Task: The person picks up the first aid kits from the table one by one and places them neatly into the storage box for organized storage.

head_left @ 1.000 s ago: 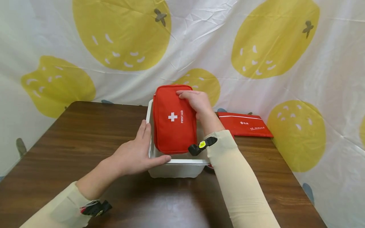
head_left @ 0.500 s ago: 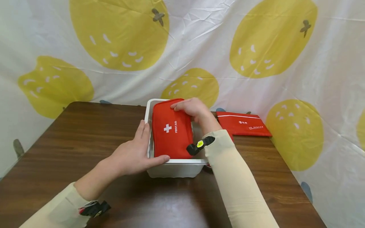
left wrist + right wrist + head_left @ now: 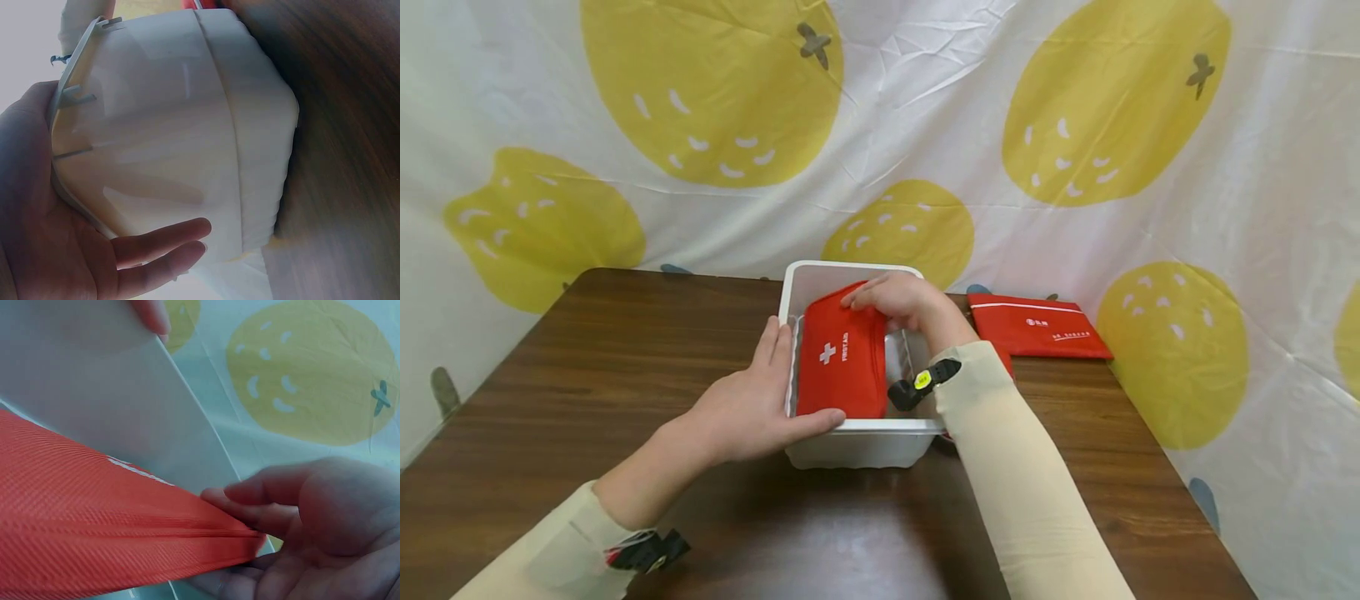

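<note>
The red fabric first-aid pouch with a white cross (image 3: 841,362) sits tilted inside the white plastic rectangular bin (image 3: 857,433), which stands toward the far edge of the brown wooden counter (image 3: 587,350). The right hand (image 3: 901,302) pinches the pouch's upper far edge, fingers (image 3: 250,506) curled over the seam and thumb beneath (the right wrist view shows the woven cloth bunching there). The left hand (image 3: 752,412) rests flat against the bin's left wall and near-left corner, fingers (image 3: 165,236) straight and close together, thumb along the near rim. The pouch looks soft and padded, probably light, and likely to sag if held by one corner; the stitched edge seam seems the surest hold. The bin appears thin-walled, smooth and easily slid, so bracing its side suits it. A flat red envelope-like pouch (image 3: 1037,325) lies toward the counter's far right edge, before a white cloth printed with yellow fruit (image 3: 700,92).
</note>
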`<state>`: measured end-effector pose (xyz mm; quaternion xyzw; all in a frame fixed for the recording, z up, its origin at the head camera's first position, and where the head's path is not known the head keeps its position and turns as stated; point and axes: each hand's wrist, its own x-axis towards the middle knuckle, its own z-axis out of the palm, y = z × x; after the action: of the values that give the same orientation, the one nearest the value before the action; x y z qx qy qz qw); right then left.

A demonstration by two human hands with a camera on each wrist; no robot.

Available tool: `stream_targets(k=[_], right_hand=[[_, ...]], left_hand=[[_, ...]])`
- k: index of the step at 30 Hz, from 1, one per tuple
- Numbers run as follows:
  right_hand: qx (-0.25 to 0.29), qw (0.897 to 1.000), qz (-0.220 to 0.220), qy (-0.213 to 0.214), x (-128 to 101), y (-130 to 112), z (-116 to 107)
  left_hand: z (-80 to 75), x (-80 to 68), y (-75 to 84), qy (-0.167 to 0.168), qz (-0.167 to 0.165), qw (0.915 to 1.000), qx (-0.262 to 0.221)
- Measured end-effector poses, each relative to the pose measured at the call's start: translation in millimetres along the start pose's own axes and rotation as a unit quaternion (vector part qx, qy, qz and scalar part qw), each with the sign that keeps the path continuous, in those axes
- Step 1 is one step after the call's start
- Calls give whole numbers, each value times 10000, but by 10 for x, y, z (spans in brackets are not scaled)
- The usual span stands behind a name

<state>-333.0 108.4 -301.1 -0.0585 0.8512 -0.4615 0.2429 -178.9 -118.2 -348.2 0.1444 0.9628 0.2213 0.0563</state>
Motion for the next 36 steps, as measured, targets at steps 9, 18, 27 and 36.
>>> stream_targets(k=[9, 18, 27, 36], right_hand=[[-431, 9979, 297, -383, -10, -5, 36], [-1138, 9919, 255, -506, -38, -7, 51], [-1165, 9916, 502, -266, -44, 10, 44], [-1153, 9917, 548, -177, -35, -7, 45]], left_hand=[[-11, -11, 9, 18, 11, 10000, -3], [-21, -15, 13, 16, 7, 10000, -19], [-12, -14, 13, -6, 22, 10000, -54], [-8, -10, 10, 34, 49, 10000, -36]])
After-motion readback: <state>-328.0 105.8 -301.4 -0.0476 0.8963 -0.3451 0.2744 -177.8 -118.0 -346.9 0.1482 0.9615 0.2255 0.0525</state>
